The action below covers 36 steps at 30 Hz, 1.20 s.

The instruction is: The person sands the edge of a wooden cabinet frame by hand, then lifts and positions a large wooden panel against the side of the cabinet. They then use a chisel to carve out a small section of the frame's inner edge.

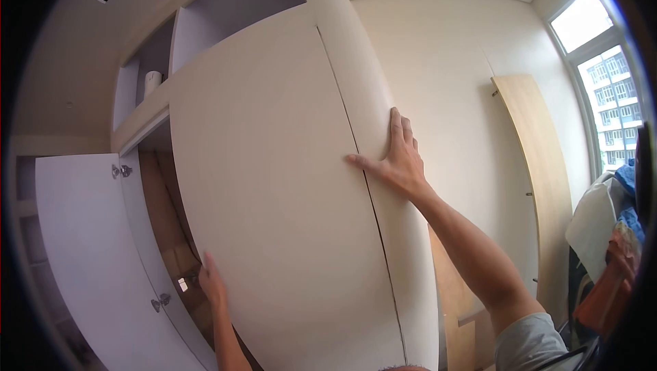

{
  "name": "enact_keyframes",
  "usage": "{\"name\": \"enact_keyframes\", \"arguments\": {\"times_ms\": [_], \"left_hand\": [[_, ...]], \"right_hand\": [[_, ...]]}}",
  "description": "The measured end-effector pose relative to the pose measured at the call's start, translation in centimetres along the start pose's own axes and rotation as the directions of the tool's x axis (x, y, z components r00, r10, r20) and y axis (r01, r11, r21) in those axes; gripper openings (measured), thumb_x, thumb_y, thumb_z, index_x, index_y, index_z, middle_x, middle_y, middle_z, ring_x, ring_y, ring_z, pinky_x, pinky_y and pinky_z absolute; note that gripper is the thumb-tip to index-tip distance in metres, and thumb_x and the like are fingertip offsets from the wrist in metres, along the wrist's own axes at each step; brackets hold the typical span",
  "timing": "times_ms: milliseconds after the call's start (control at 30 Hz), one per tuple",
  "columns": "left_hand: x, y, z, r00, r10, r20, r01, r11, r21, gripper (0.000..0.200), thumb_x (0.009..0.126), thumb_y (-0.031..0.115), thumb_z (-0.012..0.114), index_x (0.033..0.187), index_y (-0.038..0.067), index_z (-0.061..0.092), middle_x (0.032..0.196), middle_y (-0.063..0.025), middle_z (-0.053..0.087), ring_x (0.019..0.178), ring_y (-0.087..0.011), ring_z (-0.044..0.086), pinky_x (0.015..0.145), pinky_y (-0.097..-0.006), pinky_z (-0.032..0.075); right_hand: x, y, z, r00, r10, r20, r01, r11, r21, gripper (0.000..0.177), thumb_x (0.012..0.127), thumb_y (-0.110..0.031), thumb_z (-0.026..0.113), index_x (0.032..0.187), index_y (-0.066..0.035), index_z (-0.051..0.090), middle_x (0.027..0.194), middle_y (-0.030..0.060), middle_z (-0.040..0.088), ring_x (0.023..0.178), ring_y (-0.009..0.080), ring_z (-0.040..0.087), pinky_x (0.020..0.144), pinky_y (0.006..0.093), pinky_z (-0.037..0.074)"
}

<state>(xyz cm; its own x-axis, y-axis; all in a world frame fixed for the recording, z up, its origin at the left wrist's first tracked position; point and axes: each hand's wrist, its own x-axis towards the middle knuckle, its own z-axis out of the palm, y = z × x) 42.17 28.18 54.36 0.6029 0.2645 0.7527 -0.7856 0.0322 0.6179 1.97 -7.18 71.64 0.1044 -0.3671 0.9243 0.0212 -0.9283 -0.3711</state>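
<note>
A large cream cabinet door [267, 166] fills the middle of the view, standing in the cabinet front. Low on its left edge, my left hand [212, 282] grips the door, with the thumb on the front and the other fingers partly hidden around the edge. My right hand [400, 162] is spread open against the cabinet's side panel [373, 118]. Its thumb reaches across the narrow dark gap onto the door's right edge, and the fingers point up.
At the left a white door [96, 248] stands swung out on metal hinges [125, 170]. A white cylinder [152, 82] sits in an upper compartment. A pale wooden board [537, 159] leans on the right wall, near a window [609, 90] and piled cloths and bags [609, 234].
</note>
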Motion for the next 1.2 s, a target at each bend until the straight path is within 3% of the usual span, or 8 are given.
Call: {"name": "enact_keyframes", "arguments": {"times_ms": [233, 300, 433, 700, 800, 1033, 1133, 1200], "left_hand": [[0.1, -0.3, -0.4, 1.000, -0.013, -0.005, 0.013, 1.000, 0.017, 0.070, 0.113, 0.058, 0.058, 0.097, -0.010, 0.068, 0.084, -0.0025, 0.060, 0.082, -0.0141, 0.052, 0.078, -0.0336, 0.046], [-0.7, 1.0, -0.1, 0.997, 0.048, 0.055, -0.040, 0.988, -0.146, 0.070, 0.112, 0.059, 0.059, 0.091, -0.007, 0.064, 0.083, -0.0005, 0.056, 0.081, -0.0123, 0.049, 0.075, -0.0330, 0.044], [-0.6, 1.3, 0.0, 1.000, 0.020, -0.001, -0.020, 0.988, -0.155, 0.071, 0.111, 0.060, 0.059, 0.091, -0.008, 0.065, 0.084, -0.0006, 0.058, 0.082, -0.0125, 0.050, 0.076, -0.0327, 0.045], [-1.1, 1.9, -0.6, 0.998, -0.043, 0.055, 0.052, 0.983, -0.176, 0.075, 0.110, 0.060, 0.061, 0.115, -0.014, 0.073, 0.101, -0.0071, 0.071, 0.095, -0.0160, 0.059, 0.091, -0.0345, 0.050], [-0.8, 0.6, -0.2, 0.997, -0.070, 0.030, 0.075, 0.965, -0.253, 0.075, 0.110, 0.060, 0.061, 0.118, -0.013, 0.073, 0.107, -0.0081, 0.073, 0.099, -0.0165, 0.061, 0.095, -0.0347, 0.051], [-0.4, 0.0, -0.3, 0.991, -0.118, 0.061, 0.127, 0.978, -0.168, 0.072, 0.110, 0.059, 0.061, 0.117, -0.012, 0.073, 0.108, -0.0085, 0.073, 0.100, -0.0165, 0.062, 0.096, -0.0346, 0.051], [-0.4, -0.3, -0.8, 0.996, -0.071, 0.046, 0.080, 0.974, -0.212, 0.072, 0.110, 0.059, 0.061, 0.116, -0.011, 0.074, 0.107, -0.0078, 0.073, 0.100, -0.0166, 0.061, 0.096, -0.0351, 0.051], [-0.2, -0.7, -1.3, 0.989, -0.124, 0.079, 0.135, 0.978, -0.156, 0.071, 0.110, 0.060, 0.061, 0.114, -0.010, 0.073, 0.106, -0.0076, 0.072, 0.099, -0.0163, 0.061, 0.096, -0.0353, 0.051]], "right_hand": [[0.1, 0.6, 0.6, 0.999, -0.014, -0.034, 0.013, 1.000, -0.011, 0.146, 0.072, -0.075, 0.088, 0.173, 0.001, 0.014, 0.173, 0.0366, 0.023, 0.157, 0.0551, 0.032, 0.121, 0.0616, 0.041], [0.0, 0.5, 0.5, 0.999, -0.007, -0.040, 0.007, 1.000, -0.020, 0.145, 0.072, -0.074, 0.088, 0.173, 0.001, 0.015, 0.174, 0.0349, 0.024, 0.157, 0.0545, 0.033, 0.121, 0.0616, 0.042], [0.0, 0.5, 0.3, 0.999, -0.014, -0.031, 0.015, 1.000, 0.026, 0.145, 0.072, -0.075, 0.088, 0.173, 0.001, 0.015, 0.173, 0.0332, 0.025, 0.156, 0.0543, 0.034, 0.121, 0.0619, 0.042], [0.1, 1.1, 0.3, 0.999, -0.039, -0.036, 0.041, 0.998, 0.039, 0.148, 0.071, -0.076, 0.089, 0.173, 0.000, 0.015, 0.173, 0.0332, 0.025, 0.155, 0.0549, 0.036, 0.120, 0.0620, 0.043], [-0.2, 1.0, 0.3, 0.999, -0.028, -0.035, 0.028, 0.999, 0.021, 0.148, 0.071, -0.076, 0.090, 0.173, 0.000, 0.015, 0.173, 0.0337, 0.024, 0.156, 0.0552, 0.034, 0.121, 0.0619, 0.042], [-0.4, 0.6, 0.4, 0.998, -0.043, -0.045, 0.042, 0.999, -0.016, 0.147, 0.072, -0.075, 0.090, 0.173, 0.001, 0.015, 0.172, 0.0340, 0.025, 0.155, 0.0561, 0.034, 0.120, 0.0629, 0.042], [-0.4, 0.6, 0.1, 1.000, 0.005, 0.029, -0.005, 1.000, 0.014, 0.155, 0.068, -0.080, 0.089, 0.174, 0.000, 0.010, 0.178, 0.0297, 0.017, 0.163, 0.0481, 0.025, 0.128, 0.0591, 0.037], [-0.4, 1.2, 0.6, 0.995, -0.086, -0.052, 0.086, 0.996, 0.003, 0.148, 0.072, -0.077, 0.089, 0.172, 0.002, 0.015, 0.170, 0.0303, 0.028, 0.152, 0.0560, 0.037, 0.117, 0.0632, 0.045]]}}
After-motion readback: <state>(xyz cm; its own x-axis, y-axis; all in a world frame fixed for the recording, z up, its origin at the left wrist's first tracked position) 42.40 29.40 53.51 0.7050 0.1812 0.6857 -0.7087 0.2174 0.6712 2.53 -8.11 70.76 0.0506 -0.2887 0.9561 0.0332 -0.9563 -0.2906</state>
